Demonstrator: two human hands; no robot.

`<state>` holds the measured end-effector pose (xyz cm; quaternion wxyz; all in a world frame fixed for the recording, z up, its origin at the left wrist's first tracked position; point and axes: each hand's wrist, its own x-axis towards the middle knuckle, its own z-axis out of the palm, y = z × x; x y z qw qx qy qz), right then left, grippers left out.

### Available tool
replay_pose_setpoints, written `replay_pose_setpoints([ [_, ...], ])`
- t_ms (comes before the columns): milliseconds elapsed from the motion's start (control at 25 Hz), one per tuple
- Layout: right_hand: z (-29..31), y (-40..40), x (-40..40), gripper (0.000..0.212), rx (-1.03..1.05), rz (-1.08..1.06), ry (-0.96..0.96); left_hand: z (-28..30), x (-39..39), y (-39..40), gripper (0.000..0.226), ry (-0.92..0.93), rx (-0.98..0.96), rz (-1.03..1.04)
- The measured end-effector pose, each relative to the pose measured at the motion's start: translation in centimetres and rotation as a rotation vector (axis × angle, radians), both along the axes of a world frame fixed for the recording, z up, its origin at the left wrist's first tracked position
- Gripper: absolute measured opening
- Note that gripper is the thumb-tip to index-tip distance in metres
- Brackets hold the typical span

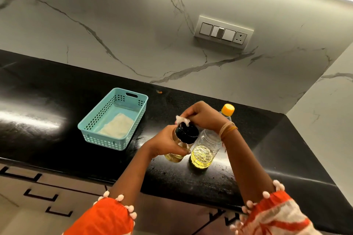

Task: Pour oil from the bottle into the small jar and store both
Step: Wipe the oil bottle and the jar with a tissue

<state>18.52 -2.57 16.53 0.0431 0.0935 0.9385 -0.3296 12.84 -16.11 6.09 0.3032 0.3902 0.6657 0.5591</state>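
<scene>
Left hand grips the small oil jar, black-lidded, raised off the black table just left of the yellow-capped oil bottle, while right hand pinches a white wad against the lid; teal basket farther left.

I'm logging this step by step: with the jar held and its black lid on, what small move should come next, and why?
Probably finish wiping around the black lid and then set the jar in the blue basket. The left hand grips the jar, which already holds oil; the right hand pinches a white wad at the lid; the bottle stands capped.
</scene>
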Motion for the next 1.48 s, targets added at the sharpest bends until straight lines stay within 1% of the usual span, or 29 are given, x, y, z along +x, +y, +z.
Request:
replay_pose_setpoints([
  [120,1.0,-1.7,-1.6,0.039,0.211,0.225,-0.089,0.4,0.4,-0.2,0.063,-0.012,0.007,0.027],
  [200,1.0,-2.4,-2.2,0.036,0.265,0.287,-0.113,0.4,0.3,-0.4,0.065,-0.024,0.025,0.016],
  [240,1.0,-2.1,-2.4,0.033,0.255,0.274,-0.112,0.2,0.0,-0.3,0.064,-0.024,0.030,0.003],
  [400,0.6,0.5,-2.0,0.027,0.185,0.096,-0.035,-0.3,-0.6,0.0,0.044,-0.009,0.013,0.017],
  [480,-0.1,1.2,-0.9,0.024,0.123,-0.008,0.012,-0.8,-1.1,0.0,0.045,-0.037,0.021,0.066],
  [640,-2.6,-0.3,1.7,0.022,-0.213,-0.351,0.161,-0.9,-1.5,0.4,0.044,-0.048,0.044,0.209],
  [760,-4.6,-1.9,2.6,0.024,-0.361,-0.565,0.347,-0.8,-1.4,1.1,0.047,-0.092,0.086,0.323],
  [800,-5.2,-2.6,2.7,0.019,-0.355,-0.612,0.416,-0.9,-1.4,1.4,0.047,-0.095,0.095,0.335],
  [880,-6.2,-3.8,2.8,0.007,-0.255,-0.648,0.562,-1.1,-1.5,1.6,0.041,-0.090,0.107,0.340],
  [920,-6.6,-4.3,2.8,0.007,-0.187,-0.634,0.631,-1.1,-1.5,1.7,0.036,-0.089,0.114,0.348],
  [1000,-7.5,-4.9,2.4,0.007,-0.025,-0.554,0.738,-1.3,-1.4,1.6,0.023,-0.083,0.105,0.372],
  [1080,-8.1,-5.1,1.8,0.005,0.120,-0.455,0.791,-1.5,-1.4,1.5,0.011,-0.058,0.078,0.373],
  [1160,-8.6,-5.2,1.3,0.006,0.151,-0.417,0.814,-1.8,-1.5,1.6,0.016,-0.033,0.054,0.381],
  [1240,-9.1,-5.1,1.4,0.007,0.029,-0.490,0.835,-2.1,-1.4,1.8,0.018,-0.102,0.074,0.382],
  [1360,-10.7,-4.4,2.3,0.009,-0.249,-0.701,0.801,-3.4,-1.2,2.0,0.038,-0.193,0.110,0.363],
  [1400,-11.3,-4.2,2.7,0.009,-0.313,-0.761,0.775,-3.9,-1.3,2.0,0.046,-0.214,0.110,0.369],
  [1480,-12.5,-3.9,3.5,0.009,-0.363,-0.830,0.725,-5.3,-1.6,2.1,0.056,-0.243,0.089,0.394],
])
